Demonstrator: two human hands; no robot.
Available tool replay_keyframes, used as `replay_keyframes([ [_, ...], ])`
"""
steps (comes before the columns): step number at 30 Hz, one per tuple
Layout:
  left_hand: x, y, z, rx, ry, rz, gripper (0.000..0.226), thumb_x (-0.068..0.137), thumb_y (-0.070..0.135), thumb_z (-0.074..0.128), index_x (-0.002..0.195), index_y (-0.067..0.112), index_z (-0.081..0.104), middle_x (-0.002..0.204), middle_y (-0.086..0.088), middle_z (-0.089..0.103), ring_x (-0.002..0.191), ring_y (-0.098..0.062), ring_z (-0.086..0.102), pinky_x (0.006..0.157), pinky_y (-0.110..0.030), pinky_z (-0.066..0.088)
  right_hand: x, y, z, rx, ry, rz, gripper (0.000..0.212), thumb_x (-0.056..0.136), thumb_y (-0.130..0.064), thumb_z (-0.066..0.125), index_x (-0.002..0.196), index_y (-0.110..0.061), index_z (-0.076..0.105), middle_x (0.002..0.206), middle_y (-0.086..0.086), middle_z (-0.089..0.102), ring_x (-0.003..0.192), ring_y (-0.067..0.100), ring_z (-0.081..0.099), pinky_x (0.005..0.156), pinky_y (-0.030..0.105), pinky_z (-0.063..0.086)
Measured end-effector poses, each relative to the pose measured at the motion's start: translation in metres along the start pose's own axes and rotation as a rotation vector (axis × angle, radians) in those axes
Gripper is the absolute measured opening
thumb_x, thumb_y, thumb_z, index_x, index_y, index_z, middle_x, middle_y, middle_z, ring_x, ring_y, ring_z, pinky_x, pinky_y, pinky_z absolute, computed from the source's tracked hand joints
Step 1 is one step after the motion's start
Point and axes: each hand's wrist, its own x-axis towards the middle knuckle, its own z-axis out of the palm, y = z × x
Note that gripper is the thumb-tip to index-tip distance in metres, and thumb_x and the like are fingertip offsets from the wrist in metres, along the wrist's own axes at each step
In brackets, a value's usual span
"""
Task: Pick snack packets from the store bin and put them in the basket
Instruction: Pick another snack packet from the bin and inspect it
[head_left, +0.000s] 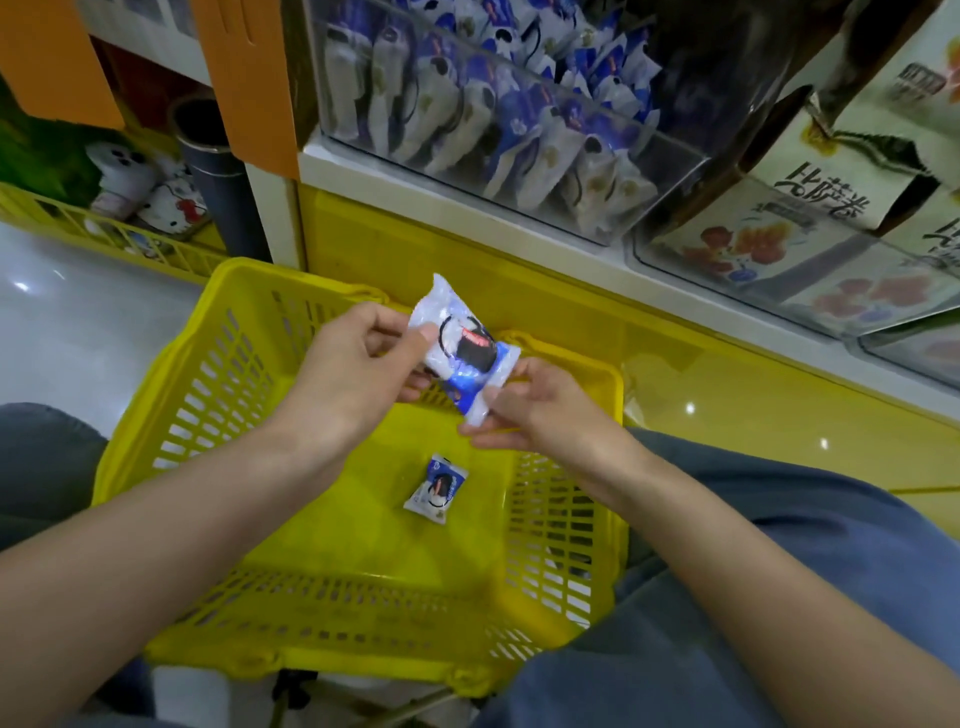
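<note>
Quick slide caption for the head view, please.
Left hand and right hand hold a snack packet over the yellow basket; another packet lies inside.

Both hands pinch pkt (464, 349) over basket (218, 364); 1 pkt inside.

比萨卷 — on the cardboard box (831, 176), snack packet (462, 348) lettering blurred

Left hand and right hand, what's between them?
In the head view, a snack packet spans them, left hand and right hand each pinching one end.
</note>
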Motion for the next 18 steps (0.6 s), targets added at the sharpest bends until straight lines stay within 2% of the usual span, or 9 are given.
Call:
replay_keyframes([
  [2, 0.001, -0.002, -0.003, 0.117, -0.013, 0.067, 0.017, 0.091, 0.013, 0.055, 0.075, 0.016, 0.051, 0.072, -0.007, 0.062, 0.058, -0.012, 0.056, 0.052, -0.017, 0.047, -0.003, 0.007, 0.001, -0.255, -0.093, 0.002, 0.019, 0.090, 0.000, 0.055, 0.101, -0.013, 0.047, 0.104, 0.017, 0.064, 0.080, 0.014, 0.063, 0.070, 0.021, 0.053],
  [4, 0.001, -0.006, -0.006, 0.267, -0.049, 0.151, 0.022, 0.090, 0.012, 0.057, 0.070, 0.019, 0.050, 0.072, -0.004, 0.062, 0.061, -0.012, 0.054, 0.057, -0.021, 0.045, -0.003, 0.012, 0.002, -0.422, -0.069, -0.035, 0.049, 0.082, -0.004, 0.066, 0.123, -0.008, 0.040, 0.126, 0.011, 0.054, 0.105, 0.013, 0.055, 0.087, 0.027, 0.048],
  [6, -0.001, -0.011, -0.009, 0.407, -0.085, 0.225, 0.024, 0.087, 0.013, 0.060, 0.068, 0.021, 0.051, 0.070, 0.002, 0.061, 0.061, -0.009, 0.051, 0.059, -0.022, 0.040, -0.003, 0.014, 0.001, -0.455, -0.002, -0.130, 0.069, 0.079, -0.012, 0.071, 0.135, -0.008, 0.032, 0.129, 0.003, 0.051, 0.116, 0.011, 0.050, 0.096, 0.027, 0.044],
  [7, -0.002, -0.013, -0.009, 0.455, -0.105, 0.248, 0.023, 0.086, 0.014, 0.062, 0.067, 0.022, 0.051, 0.069, 0.004, 0.060, 0.061, -0.009, 0.050, 0.059, -0.020, 0.039, -0.003, 0.013, 0.001, -0.428, 0.022, -0.191, 0.063, 0.079, -0.014, 0.070, 0.132, -0.010, 0.037, 0.123, 0.000, 0.053, 0.114, 0.011, 0.051, 0.095, 0.025, 0.044],
  [9, -0.005, -0.017, -0.009, 0.502, -0.143, 0.269, 0.022, 0.085, 0.016, 0.063, 0.067, 0.022, 0.053, 0.067, 0.005, 0.059, 0.060, -0.011, 0.050, 0.058, -0.019, 0.038, -0.004, 0.010, 0.000, -0.377, 0.048, -0.286, 0.034, 0.083, -0.013, 0.067, 0.114, -0.014, 0.053, 0.103, -0.005, 0.060, 0.096, 0.009, 0.058, 0.084, 0.021, 0.047],
  [11, -0.006, -0.020, -0.009, 0.497, -0.170, 0.257, 0.019, 0.086, 0.019, 0.063, 0.068, 0.020, 0.055, 0.065, 0.004, 0.060, 0.061, -0.016, 0.051, 0.063, -0.027, 0.043, -0.005, 0.010, -0.001, -0.406, 0.067, -0.343, 0.009, 0.086, -0.014, 0.063, 0.094, -0.010, 0.062, 0.084, -0.006, 0.063, 0.079, 0.008, 0.058, 0.074, 0.026, 0.048],
  [13, -0.006, -0.021, -0.008, 0.453, -0.199, 0.223, 0.019, 0.088, 0.018, 0.060, 0.069, 0.018, 0.056, 0.064, -0.001, 0.060, 0.063, -0.023, 0.051, 0.067, -0.044, 0.048, -0.004, 0.015, -0.001, -0.449, 0.097, -0.371, 0.008, 0.087, -0.017, 0.063, 0.086, -0.009, 0.064, 0.076, -0.005, 0.062, 0.072, 0.009, 0.057, 0.070, 0.031, 0.048],
  [15, -0.006, -0.020, -0.006, 0.414, -0.209, 0.188, 0.021, 0.089, 0.018, 0.058, 0.068, 0.018, 0.055, 0.062, -0.005, 0.057, 0.062, -0.025, 0.049, 0.068, -0.053, 0.048, -0.005, 0.017, 0.000, -0.512, 0.131, -0.418, 0.007, 0.087, -0.019, 0.063, 0.084, -0.013, 0.063, 0.076, -0.006, 0.063, 0.070, 0.012, 0.057, 0.064, 0.022, 0.044],
  [18, -0.005, -0.018, -0.003, 0.413, -0.208, 0.142, 0.025, 0.089, 0.018, 0.057, 0.065, 0.020, 0.053, 0.057, -0.002, 0.050, 0.060, -0.022, 0.044, 0.063, -0.047, 0.046, -0.005, 0.018, 0.000, -0.559, 0.168, -0.468, 0.006, 0.086, -0.022, 0.065, 0.083, -0.017, 0.063, 0.075, -0.009, 0.064, 0.068, 0.008, 0.058, 0.058, 0.011, 0.037],
])
